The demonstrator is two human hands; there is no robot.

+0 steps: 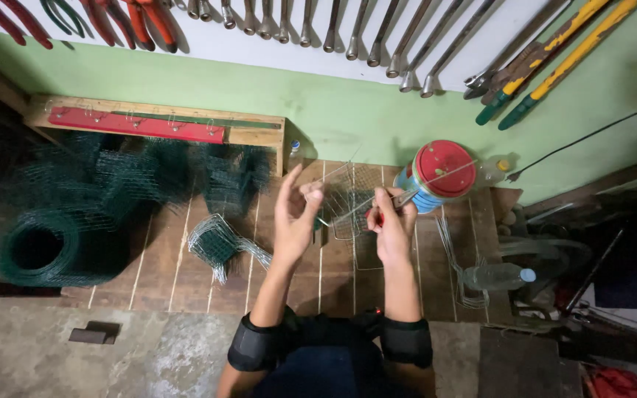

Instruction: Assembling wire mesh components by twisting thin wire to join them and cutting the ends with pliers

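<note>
The scene is being lit dimly and unevenly. The green wall (348,110) and white tool board (296,51) at the far side are being lit brightest, while the left and right edges are being lost in deep shadow. The green mesh rolls (60,221) on the left are being blurred. Straight lines are being bent by wide-angle distortion toward the edges. A soft sheen is being shown on the red lid (445,168).

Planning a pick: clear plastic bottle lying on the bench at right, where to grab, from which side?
Take the clear bottle around its mid-body, coming from above. It lies on its side, blue cap pointing right, so the round body is exposed on top; bent wire crowds its left end.
</note>
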